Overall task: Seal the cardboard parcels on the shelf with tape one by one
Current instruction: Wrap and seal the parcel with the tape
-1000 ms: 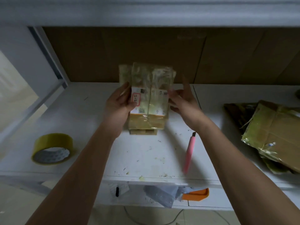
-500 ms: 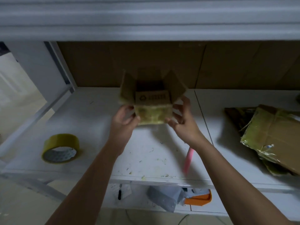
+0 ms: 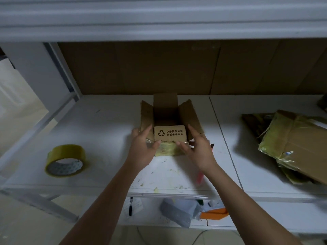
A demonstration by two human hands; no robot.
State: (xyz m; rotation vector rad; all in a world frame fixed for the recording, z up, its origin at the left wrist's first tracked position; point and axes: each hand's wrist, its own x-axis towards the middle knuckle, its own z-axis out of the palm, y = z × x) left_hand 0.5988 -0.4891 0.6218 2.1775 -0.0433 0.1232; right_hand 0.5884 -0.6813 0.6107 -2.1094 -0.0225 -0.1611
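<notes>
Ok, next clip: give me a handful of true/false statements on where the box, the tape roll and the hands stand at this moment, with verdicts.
1. The small cardboard box has its flaps open. True.
2. The tape roll is in the left hand. False: it lies on the shelf to the left of the box, untouched.
3. Both hands are at the box, the left hand on its left side and the right hand on its right side. True.
4. The near flap carries a recycling symbol and printed text. True.
5. The flattened parcels are stacked on top of the box. False: they lie apart on the shelf's right side.
</notes>
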